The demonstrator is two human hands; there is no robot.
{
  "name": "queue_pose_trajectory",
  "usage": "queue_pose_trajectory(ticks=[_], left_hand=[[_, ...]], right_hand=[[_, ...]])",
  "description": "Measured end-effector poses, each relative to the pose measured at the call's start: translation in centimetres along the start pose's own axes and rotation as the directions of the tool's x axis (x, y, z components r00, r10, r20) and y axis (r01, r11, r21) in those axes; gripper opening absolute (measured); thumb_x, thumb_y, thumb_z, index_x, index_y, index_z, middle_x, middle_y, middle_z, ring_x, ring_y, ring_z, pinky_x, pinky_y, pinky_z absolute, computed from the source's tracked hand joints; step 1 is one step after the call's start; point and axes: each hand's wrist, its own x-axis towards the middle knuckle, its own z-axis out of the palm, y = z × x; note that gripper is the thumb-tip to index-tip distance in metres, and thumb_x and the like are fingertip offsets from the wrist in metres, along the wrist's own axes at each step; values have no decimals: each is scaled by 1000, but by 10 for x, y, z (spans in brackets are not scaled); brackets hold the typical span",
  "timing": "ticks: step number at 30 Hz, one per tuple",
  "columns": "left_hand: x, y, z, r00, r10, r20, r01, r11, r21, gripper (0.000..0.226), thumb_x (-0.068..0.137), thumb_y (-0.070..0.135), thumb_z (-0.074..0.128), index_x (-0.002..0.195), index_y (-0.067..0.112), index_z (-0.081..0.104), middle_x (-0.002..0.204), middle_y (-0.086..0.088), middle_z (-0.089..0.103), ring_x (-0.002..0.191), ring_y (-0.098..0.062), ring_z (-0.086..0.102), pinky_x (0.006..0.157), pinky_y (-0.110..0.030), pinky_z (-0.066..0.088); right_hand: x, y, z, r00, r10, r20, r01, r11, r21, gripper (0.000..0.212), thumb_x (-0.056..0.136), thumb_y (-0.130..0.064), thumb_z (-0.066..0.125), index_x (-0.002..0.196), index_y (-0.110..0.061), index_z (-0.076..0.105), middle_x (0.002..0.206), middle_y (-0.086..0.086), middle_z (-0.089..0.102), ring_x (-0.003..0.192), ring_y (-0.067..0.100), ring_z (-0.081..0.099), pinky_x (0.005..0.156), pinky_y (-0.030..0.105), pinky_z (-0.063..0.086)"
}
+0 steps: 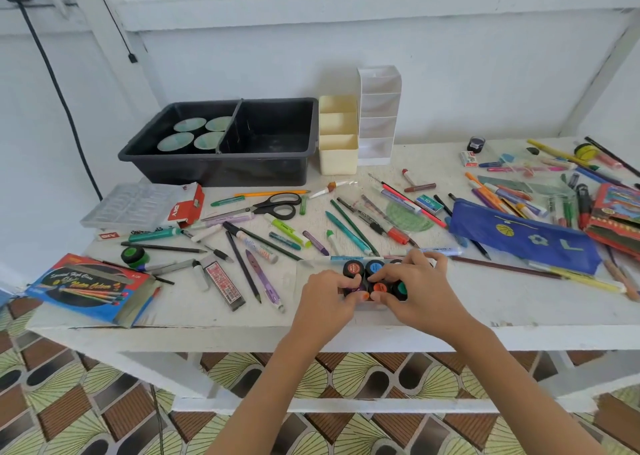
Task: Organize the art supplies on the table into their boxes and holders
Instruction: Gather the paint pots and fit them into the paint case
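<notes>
At 8 o'clock on the worktop lies a blue box, with a green pot just above it. At 11 sits the black bin, and scissors lie in front of it among loose pens and pencils. At 12 the cream holder and white holder stand side by side. At 6, near the front edge, a cluster of paint pots rests on the worktop. My left hand grips its left side with fingers curled in. My right hand has its fingers bent over the lids and its thumb against the orange one. At 3 lies a blue pencil case, and beyond it a red box.
</notes>
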Motion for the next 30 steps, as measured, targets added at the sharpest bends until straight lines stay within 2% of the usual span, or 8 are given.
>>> queue_pose_trajectory(ticks=[3, 8, 12, 16, 20, 22, 25, 30], left_hand=[[-4, -3, 2, 1000, 0, 6, 0, 1000, 0, 31, 86, 22, 67, 116, 16, 67, 110, -3, 69, 99, -14, 62, 90, -34, 50], [-13, -10, 7, 998, 61, -27, -61, 998, -11, 35, 88, 23, 64, 121, 13, 63, 112, -5, 67, 103, -16, 60, 92, -32, 48], [-31, -16, -8, 942, 128, -311, -116, 992, 58, 33, 90, 32, 51, 110, 12, 68, 106, 5, 64, 100, -3, 55, 92, -8, 37], [-34, -56, -52, 798, 21, -602, 53, 993, 104, 23, 91, 21, 52, 105, 12, 67, 99, 6, 64, 91, -6, 54, 86, -18, 41], [-25, -100, -93, 659, -167, -734, 314, 947, 67, 27, 95, 18, 51, 119, 7, 59, 113, -7, 63, 106, -19, 53, 89, -24, 34], [-20, -117, -100, 652, -231, -722, 398, 915, 67, 34, 94, 20, 50, 126, 7, 53, 123, -9, 58, 115, -23, 50, 97, -29, 34], [-17, -133, -96, 675, -269, -687, 487, 862, 140, 40, 96, 27, 42, 132, 10, 46, 136, -9, 49, 128, -23, 41, 109, -38, 31], [-16, -143, -94, 701, -293, -650, 509, 844, 168, 44, 98, 32, 37, 138, 13, 41, 150, -5, 33, 140, -20, 25, 116, -33, 14]], right_hand=[[2, 0, -2, 999, -20, 51, 24, 997, -74, 32, 79, -49, 64, 103, -28, 64, 85, -11, 62, 96, 14, 45, 97, 40, 15], [2, -12, 0, 998, 13, 60, -1, 981, -194, 25, 74, -41, 70, 93, -27, 64, 85, -9, 67, 98, 21, 51, 94, 44, 18], [-4, -19, 0, 998, 59, -13, -60, 966, -253, 30, 64, -46, 78, 85, -28, 70, 83, -4, 64, 89, 25, 56, 81, 44, 35], [3, -38, 0, 977, 50, -208, -64, 996, -60, 13, 76, -28, 75, 86, -21, 68, 77, -4, 59, 78, 22, 54, 72, 37, 35], [37, -80, 8, 990, -10, -143, 42, 974, 221, 4, 85, -19, 66, 86, -24, 67, 73, -10, 57, 76, 13, 50, 77, 36, 34], [62, -106, 17, 996, -76, -45, 87, 945, 317, 6, 87, -21, 63, 87, -25, 67, 74, -12, 58, 76, 10, 51, 79, 40, 43], [101, -146, 32, 987, -116, 114, 52, 889, 456, 10, 88, -19, 60, 90, -25, 69, 79, -11, 62, 78, 8, 55, 78, 29, 48], [159, -189, 66, 938, -250, 239, 80, 829, 554, 15, 89, -9, 58, 97, -14, 70, 79, -10, 59, 68, 0, 51, 62, 13, 42]])
